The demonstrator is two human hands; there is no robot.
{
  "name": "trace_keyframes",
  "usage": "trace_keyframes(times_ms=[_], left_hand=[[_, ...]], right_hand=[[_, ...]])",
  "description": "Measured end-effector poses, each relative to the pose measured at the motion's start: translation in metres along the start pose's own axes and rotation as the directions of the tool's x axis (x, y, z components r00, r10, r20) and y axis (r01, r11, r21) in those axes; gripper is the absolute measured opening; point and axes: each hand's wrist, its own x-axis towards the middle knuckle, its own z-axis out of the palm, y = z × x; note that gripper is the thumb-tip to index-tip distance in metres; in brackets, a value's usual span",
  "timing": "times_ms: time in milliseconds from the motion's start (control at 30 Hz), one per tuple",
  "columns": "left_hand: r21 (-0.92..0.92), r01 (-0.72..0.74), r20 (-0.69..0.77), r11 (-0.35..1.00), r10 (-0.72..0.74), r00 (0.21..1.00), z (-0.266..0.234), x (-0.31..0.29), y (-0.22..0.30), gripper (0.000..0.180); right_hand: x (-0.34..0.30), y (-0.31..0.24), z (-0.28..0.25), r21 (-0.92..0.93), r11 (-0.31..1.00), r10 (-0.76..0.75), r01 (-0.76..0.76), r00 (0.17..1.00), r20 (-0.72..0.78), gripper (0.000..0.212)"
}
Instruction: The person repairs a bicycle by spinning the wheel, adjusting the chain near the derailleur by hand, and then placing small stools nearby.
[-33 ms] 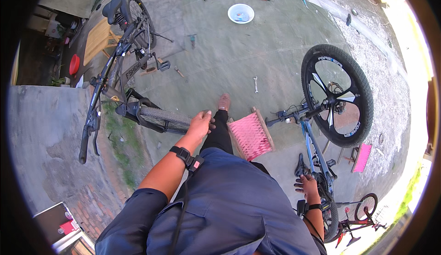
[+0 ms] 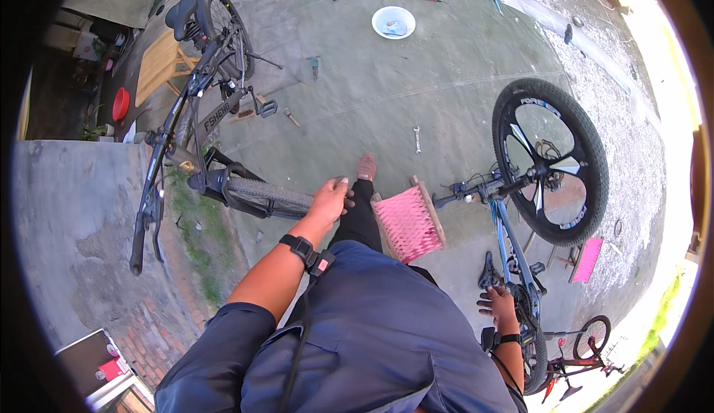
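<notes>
The person (image 2: 379, 353) is wearing a navy top (image 2: 372, 309) with elbow-length sleeves (image 2: 216, 346), black trousers (image 2: 357, 223), a brownish shoe (image 2: 367, 167) and black wristbands (image 2: 297, 247), the left one bearing a dark box (image 2: 318, 261) with a reddish square (image 2: 323, 265), while a black cable (image 2: 304, 327) is trailing over the top.

Grey-green floor (image 2: 349, 89): white basin (image 2: 393, 11) at 12 o'clock, wrench (image 2: 418, 140) at 2, blue mtn bike (image 2: 501, 238) nr 3, pink-seated stool (image 2: 409, 225) at 4, blk mtn bike (image 2: 217, 117) at 10, hammer (image 2: 294, 118) nr 11.

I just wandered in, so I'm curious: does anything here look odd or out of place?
Yes: the blue bicycle on the right appears upside down, its front wheel above its handlebar. A wrench also lies loose on the ground beyond the pink woven stool.
</notes>
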Motion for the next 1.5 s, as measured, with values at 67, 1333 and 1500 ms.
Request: trace_keyframes(times_ms=[67,1333,1500], left_hand=[[-0.004,0.007,0.047,1.0,-0.007,0.999,0.003,0.043,0.024,0.04],[0.534,-0.014,0.073,0.846,-0.03,0.997,0.058,0.472,0.461,0.024],[0.633,-0.031,0.165,0.774,-0.095,0.982,0.11,0.598,0.473,0.021]], right_hand=[[-0.001,-0.027,0.019,-0.02,0.999,0.032,-0.033,0.999,-0.021,0.022],[0.21,-0.649,0.253,0.136,0.964,-0.26,0.229,0.922,0.287,0.031],[0.268,-0.662,0.298,0.328,0.937,-0.219,0.12,0.933,0.286,0.029]])
